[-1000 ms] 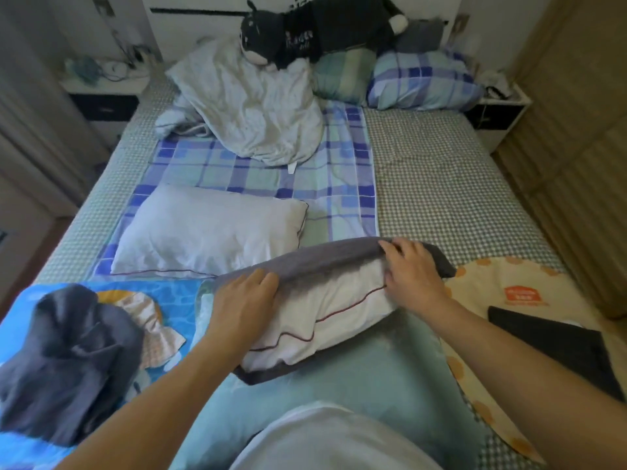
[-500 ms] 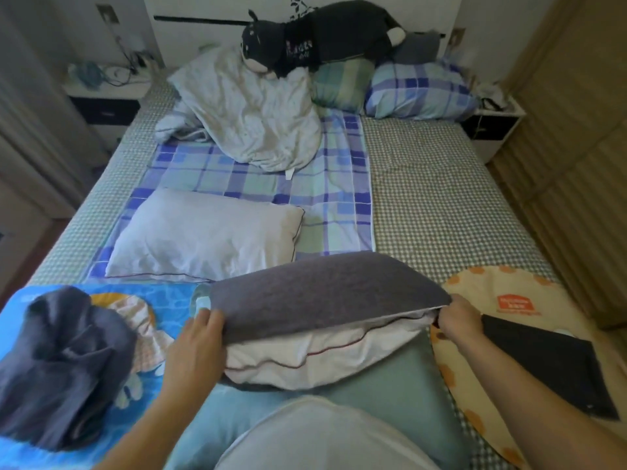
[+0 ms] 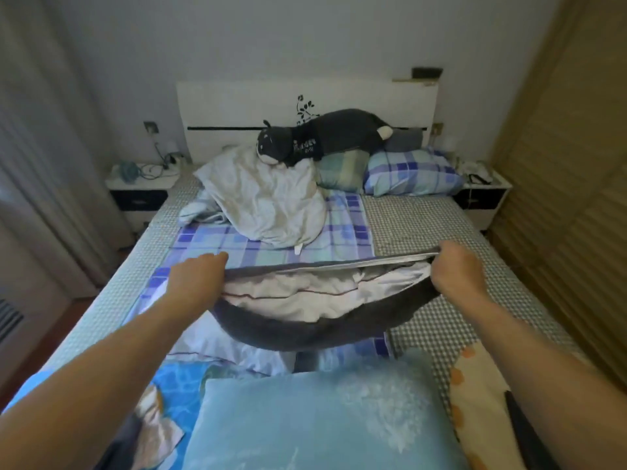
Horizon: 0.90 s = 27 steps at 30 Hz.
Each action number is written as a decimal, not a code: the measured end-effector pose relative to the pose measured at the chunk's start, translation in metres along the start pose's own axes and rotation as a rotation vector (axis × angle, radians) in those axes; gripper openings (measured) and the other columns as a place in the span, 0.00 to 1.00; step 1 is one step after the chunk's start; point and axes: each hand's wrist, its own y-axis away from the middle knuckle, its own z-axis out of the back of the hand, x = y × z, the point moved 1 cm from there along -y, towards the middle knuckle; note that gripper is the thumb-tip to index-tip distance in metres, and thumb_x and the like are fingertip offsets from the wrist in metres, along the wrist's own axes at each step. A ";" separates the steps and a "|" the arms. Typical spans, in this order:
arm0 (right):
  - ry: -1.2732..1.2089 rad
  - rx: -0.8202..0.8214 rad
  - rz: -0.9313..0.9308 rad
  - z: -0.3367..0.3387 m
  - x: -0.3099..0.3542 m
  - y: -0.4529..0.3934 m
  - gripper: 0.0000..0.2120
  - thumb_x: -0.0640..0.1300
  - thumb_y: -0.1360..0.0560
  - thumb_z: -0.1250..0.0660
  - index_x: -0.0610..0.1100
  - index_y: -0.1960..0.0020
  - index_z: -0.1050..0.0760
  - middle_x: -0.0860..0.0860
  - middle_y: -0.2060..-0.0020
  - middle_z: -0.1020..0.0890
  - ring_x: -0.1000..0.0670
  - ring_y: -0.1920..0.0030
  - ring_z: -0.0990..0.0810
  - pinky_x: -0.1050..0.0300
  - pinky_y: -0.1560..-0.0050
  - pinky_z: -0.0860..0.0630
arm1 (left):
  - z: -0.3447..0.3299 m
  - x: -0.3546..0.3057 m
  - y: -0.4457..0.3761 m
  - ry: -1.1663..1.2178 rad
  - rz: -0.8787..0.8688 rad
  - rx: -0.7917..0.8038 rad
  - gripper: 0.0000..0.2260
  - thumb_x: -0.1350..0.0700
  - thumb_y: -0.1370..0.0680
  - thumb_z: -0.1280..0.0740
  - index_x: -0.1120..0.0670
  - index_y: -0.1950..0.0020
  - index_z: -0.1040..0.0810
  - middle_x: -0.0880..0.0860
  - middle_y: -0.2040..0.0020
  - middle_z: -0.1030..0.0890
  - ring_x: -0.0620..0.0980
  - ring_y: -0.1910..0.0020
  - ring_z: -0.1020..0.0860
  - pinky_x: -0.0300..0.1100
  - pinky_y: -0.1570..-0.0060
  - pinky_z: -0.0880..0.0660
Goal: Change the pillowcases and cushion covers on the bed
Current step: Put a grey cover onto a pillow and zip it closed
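A dark grey pillowcase hangs in the air above the bed with a white pillow with red piping sagging inside its open mouth. My left hand grips the left end of the opening. My right hand grips the right end, and the upper hem is stretched taut between them. A second bare white pillow lies on the bed below, partly hidden by the hanging case and my left arm.
A light blue cushion lies nearest me, with a yellow-orange patterned cloth to its right. A crumpled white duvet, a dark plush toy and checked pillows sit by the headboard. Nightstands flank the bed; a wardrobe stands right.
Both hands have lifted the grey pillowcase with its pillow off the bed and pulled its opening wide and taut. The view has tilted up toward the headboard.
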 end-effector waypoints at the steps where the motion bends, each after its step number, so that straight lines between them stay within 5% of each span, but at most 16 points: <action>1: -0.035 -0.087 0.042 0.008 0.001 -0.003 0.12 0.35 0.22 0.41 0.37 0.42 0.22 0.36 0.46 0.19 0.35 0.47 0.21 0.45 0.47 0.25 | 0.009 -0.002 -0.008 -0.011 -0.014 -0.065 0.06 0.57 0.21 0.41 0.50 0.47 0.27 0.55 0.47 0.20 0.59 0.47 0.20 0.49 0.54 0.26; 4: -0.058 -0.314 0.069 0.036 0.004 -0.008 0.16 0.37 0.22 0.40 0.37 0.37 0.23 0.35 0.43 0.24 0.33 0.42 0.26 0.44 0.42 0.28 | 0.040 0.026 -0.024 0.033 0.073 -0.239 0.07 0.59 0.24 0.36 0.51 0.49 0.22 0.56 0.50 0.19 0.61 0.49 0.20 0.51 0.54 0.24; 7: -0.027 -0.212 0.011 0.037 -0.004 -0.018 0.16 0.36 0.23 0.41 0.39 0.40 0.20 0.36 0.41 0.24 0.34 0.41 0.25 0.45 0.42 0.27 | 0.044 0.028 -0.030 -0.008 0.062 -0.159 0.10 0.55 0.25 0.31 0.48 0.44 0.22 0.55 0.44 0.21 0.60 0.43 0.23 0.52 0.48 0.25; 10: 0.092 0.033 -0.033 0.006 -0.028 -0.010 0.13 0.36 0.24 0.39 0.45 0.47 0.18 0.40 0.47 0.18 0.37 0.47 0.21 0.48 0.49 0.23 | -0.001 -0.030 -0.005 0.247 -0.237 -0.105 0.14 0.53 0.23 0.32 0.47 0.37 0.24 0.53 0.40 0.22 0.57 0.40 0.24 0.52 0.43 0.25; 12: 0.162 0.179 -0.041 -0.017 -0.042 0.011 0.12 0.36 0.24 0.37 0.47 0.49 0.17 0.44 0.50 0.17 0.41 0.50 0.20 0.51 0.52 0.23 | -0.044 -0.080 0.032 0.507 -0.508 0.131 0.13 0.50 0.20 0.34 0.47 0.36 0.23 0.51 0.39 0.22 0.54 0.39 0.24 0.50 0.37 0.28; 14: 0.177 0.188 -0.048 -0.026 -0.054 0.026 0.12 0.37 0.23 0.36 0.48 0.48 0.17 0.45 0.51 0.16 0.42 0.51 0.19 0.52 0.54 0.24 | -0.085 -0.123 0.066 0.457 -0.686 0.342 0.20 0.38 0.21 0.39 0.43 0.33 0.24 0.52 0.32 0.26 0.55 0.32 0.29 0.50 0.30 0.34; 16: 0.168 0.167 -0.054 -0.021 -0.060 0.029 0.11 0.39 0.23 0.35 0.50 0.48 0.18 0.46 0.51 0.17 0.43 0.52 0.19 0.51 0.54 0.22 | -0.113 -0.145 0.088 0.280 -0.711 0.338 0.29 0.31 0.26 0.45 0.38 0.26 0.34 0.55 0.24 0.38 0.59 0.23 0.41 0.57 0.24 0.45; 19: 0.226 0.303 0.023 -0.008 -0.066 0.030 0.11 0.38 0.23 0.35 0.52 0.48 0.18 0.48 0.51 0.17 0.45 0.54 0.20 0.49 0.52 0.19 | -0.108 -0.154 0.090 0.265 -0.592 0.188 0.31 0.35 0.22 0.43 0.39 0.21 0.47 0.52 0.30 0.31 0.57 0.30 0.31 0.57 0.30 0.38; 21: 0.241 0.338 0.068 -0.001 -0.068 0.033 0.14 0.35 0.23 0.36 0.52 0.47 0.19 0.49 0.50 0.17 0.47 0.55 0.21 0.51 0.53 0.20 | -0.086 -0.154 0.080 0.295 -0.543 0.133 0.27 0.39 0.20 0.41 0.44 0.23 0.43 0.51 0.37 0.24 0.56 0.39 0.25 0.54 0.37 0.35; 25: 0.236 0.303 0.047 0.009 -0.064 0.036 0.17 0.33 0.24 0.36 0.51 0.42 0.20 0.48 0.47 0.19 0.46 0.54 0.23 0.49 0.57 0.18 | -0.042 -0.138 0.076 0.317 -0.689 0.391 0.12 0.42 0.21 0.34 0.43 0.41 0.28 0.48 0.48 0.20 0.51 0.51 0.24 0.46 0.49 0.30; 27: 0.294 0.321 0.071 0.010 -0.060 0.040 0.18 0.35 0.23 0.35 0.51 0.38 0.22 0.48 0.43 0.20 0.45 0.49 0.23 0.47 0.50 0.18 | -0.031 -0.126 0.086 0.328 -0.749 0.483 0.06 0.44 0.22 0.33 0.43 0.50 0.26 0.46 0.54 0.23 0.49 0.54 0.26 0.44 0.54 0.30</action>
